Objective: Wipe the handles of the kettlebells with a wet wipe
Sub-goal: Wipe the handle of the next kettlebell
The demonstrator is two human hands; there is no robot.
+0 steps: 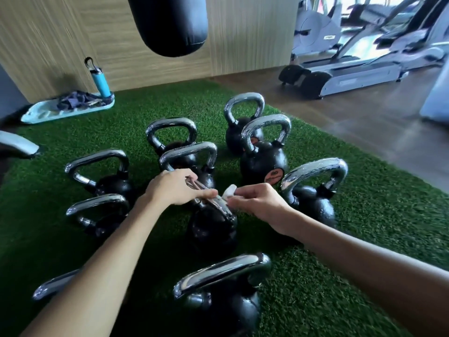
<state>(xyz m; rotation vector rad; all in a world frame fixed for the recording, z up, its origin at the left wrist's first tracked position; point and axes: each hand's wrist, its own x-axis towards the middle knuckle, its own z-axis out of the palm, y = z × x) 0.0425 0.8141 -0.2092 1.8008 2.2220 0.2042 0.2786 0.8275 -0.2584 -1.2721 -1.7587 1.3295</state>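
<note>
At centre frame the left hand (175,187) hides much of a blurred kettlebell handle (222,207), its grip curled round it. Just beside it, the right hand (257,203) has its grip pinching a white wet wipe (229,190). Upper left, a pale blue tray (36,115) holds dark cloths (77,100). Ten kettlebells (263,161) show, the lower-left one half hidden by a forearm.

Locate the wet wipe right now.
Head view, centre: the wet wipe is pinched in the right hand, just right of the left hand gripping the middle kettlebell's handle.
</note>
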